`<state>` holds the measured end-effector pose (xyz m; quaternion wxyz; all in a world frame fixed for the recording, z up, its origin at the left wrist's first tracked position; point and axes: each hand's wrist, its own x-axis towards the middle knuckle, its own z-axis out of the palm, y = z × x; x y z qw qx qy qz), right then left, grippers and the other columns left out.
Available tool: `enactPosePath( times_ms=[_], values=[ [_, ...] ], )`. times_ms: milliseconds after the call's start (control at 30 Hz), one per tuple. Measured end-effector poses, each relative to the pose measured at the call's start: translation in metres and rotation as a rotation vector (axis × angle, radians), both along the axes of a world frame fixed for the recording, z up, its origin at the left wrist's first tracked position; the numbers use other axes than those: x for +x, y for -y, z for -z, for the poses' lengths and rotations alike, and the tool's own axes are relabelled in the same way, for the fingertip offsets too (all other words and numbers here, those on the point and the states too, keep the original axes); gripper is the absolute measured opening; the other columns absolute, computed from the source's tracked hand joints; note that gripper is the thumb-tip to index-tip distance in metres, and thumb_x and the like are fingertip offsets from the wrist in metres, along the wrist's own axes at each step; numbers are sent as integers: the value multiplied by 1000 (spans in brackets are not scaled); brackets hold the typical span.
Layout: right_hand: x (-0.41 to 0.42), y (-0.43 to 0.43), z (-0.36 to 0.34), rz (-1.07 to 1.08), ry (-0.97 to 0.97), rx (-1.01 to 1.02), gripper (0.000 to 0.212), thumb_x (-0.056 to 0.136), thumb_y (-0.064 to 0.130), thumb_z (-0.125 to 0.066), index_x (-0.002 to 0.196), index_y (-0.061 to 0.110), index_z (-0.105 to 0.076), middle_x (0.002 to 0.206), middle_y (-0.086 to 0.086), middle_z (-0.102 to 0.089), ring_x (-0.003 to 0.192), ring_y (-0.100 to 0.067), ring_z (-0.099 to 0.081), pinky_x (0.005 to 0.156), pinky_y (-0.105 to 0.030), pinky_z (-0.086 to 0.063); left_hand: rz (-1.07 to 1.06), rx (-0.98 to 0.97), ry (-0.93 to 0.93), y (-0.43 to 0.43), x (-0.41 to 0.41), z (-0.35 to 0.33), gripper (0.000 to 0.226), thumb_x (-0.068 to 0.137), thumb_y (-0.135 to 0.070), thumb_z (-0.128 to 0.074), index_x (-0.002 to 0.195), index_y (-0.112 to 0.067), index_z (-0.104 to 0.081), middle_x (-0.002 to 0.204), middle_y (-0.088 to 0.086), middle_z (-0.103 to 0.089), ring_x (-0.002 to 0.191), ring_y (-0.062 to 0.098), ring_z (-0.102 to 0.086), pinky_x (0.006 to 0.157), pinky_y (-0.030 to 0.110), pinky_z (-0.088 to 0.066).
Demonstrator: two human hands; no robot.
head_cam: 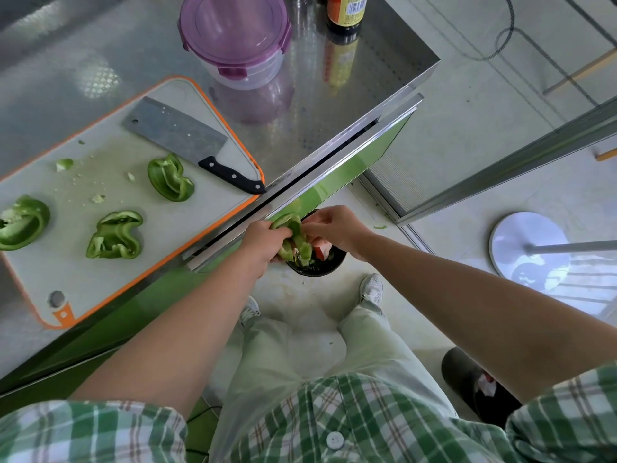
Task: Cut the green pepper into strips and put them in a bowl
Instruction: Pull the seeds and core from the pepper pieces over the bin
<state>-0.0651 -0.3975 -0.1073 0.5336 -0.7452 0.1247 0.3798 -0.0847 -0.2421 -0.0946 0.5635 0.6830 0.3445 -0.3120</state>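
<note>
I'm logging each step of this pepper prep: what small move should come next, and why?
Probably tear the pale core out and drop it in the black bin: the left hand and right hand both grip a pepper piece directly above it, while the cleaver lies unused on the cutting board beside three more pieces.

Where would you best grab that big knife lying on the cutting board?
Take the knife by its black handle, coming from the person's side. It lies flat on the cutting board with the broad blade pointing away. The handle's end reaches the board's near corner, so fingers can curl round it there.
</note>
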Motion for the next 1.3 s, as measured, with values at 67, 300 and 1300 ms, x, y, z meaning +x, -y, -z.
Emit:
enactPosePath(
  times_ms=[67,300,1300],
  values=[
    [1,-2,1,165,-169,107,10,83,8,-72,89,2,-68,89,-15,-72,81,-23,-71,82,-34,-58,-13,-17,14,-1,0,2,11,93,-6,-58,85,-14,-60,96,17,-65,88,31,-63,66,34,-55],
    [6,1,0,271,-208,120,28,82,3,-71,106,-11,-65,94,-21,-69,73,-20,-69,70,-27,-60,-47,-35,81,-6,-2,0,16,94,-6,-58,87,-20,-60,99,13,-65,89,28,-63,56,24,-46],
    [6,7,1,129,-102,-73,13,87,6,-65,95,-5,-67,74,-9,-68,61,-14,-65,76,-31,-59,-81,-68,130,-8,0,0,16,94,-9,-60,89,-25,-63,100,10,-67,92,26,-65,70,30,-53]
  ],
)
